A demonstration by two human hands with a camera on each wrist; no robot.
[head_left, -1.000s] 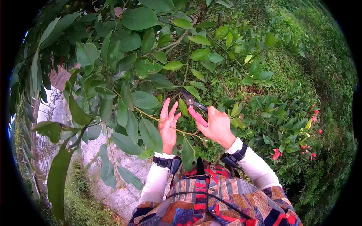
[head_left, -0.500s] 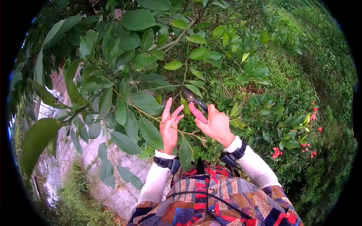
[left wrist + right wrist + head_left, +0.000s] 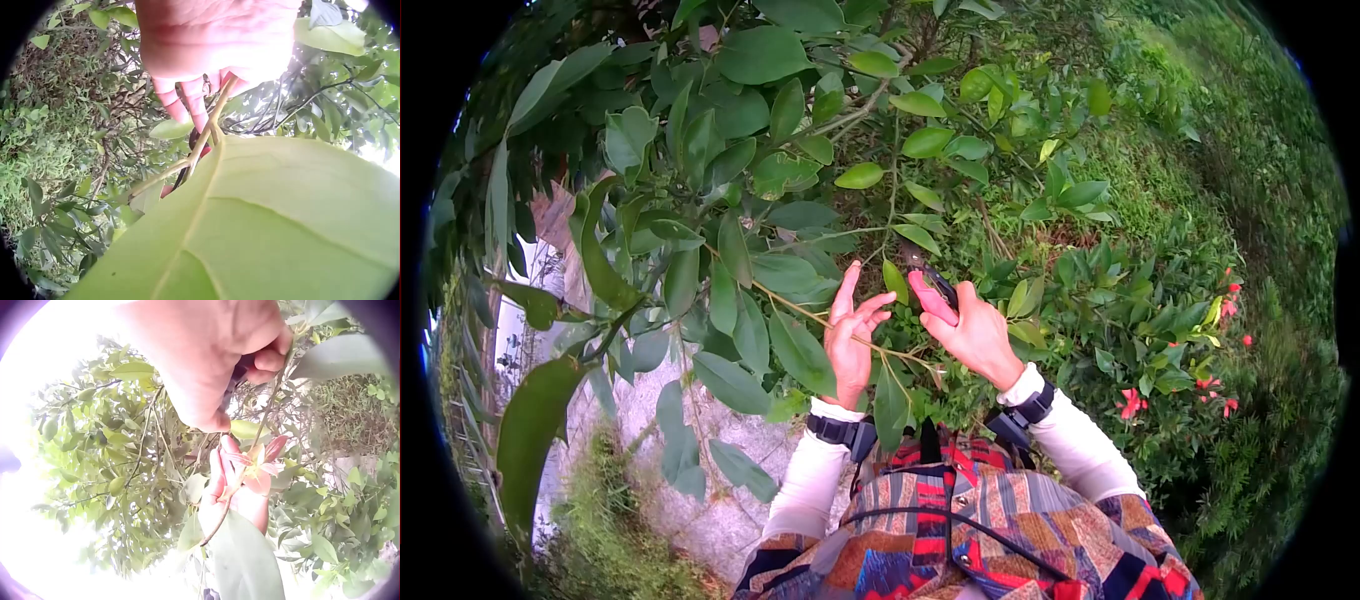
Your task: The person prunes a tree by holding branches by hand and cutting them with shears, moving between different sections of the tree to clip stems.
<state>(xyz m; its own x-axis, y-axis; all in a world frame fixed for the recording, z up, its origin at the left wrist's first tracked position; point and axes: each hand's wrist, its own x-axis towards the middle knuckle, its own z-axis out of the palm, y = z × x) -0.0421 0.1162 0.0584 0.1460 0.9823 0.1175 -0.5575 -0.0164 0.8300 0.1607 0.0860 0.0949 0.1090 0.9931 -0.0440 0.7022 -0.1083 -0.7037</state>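
My right hand (image 3: 977,335) grips pruning shears (image 3: 931,297) with pink and black handles. Their dark blades point up among thin green stems, partly hidden behind a leaf (image 3: 917,237). To the left, my left hand (image 3: 849,345) holds a leafy twig (image 3: 785,302) that crosses the palm, with two fingers reaching up toward a small yellow-green leaf (image 3: 895,283). In the left wrist view the twig (image 3: 215,115) runs up into the hand beside a large pale leaf (image 3: 269,212). Reddish young leaves (image 3: 257,469) tip the twig in the right wrist view.
Dense branches with broad leaves (image 3: 765,52) fill the upper left. A long curled leaf (image 3: 535,430) hangs close at the left. Stone paving (image 3: 735,440) lies below. Red flowers (image 3: 1131,404) and low shrubs stand at the right, with grass (image 3: 1170,160) beyond.
The shears have shifted slightly right and their handles look closer together. One finger of my left hand has spread to the right. The twig stays in my left hand.
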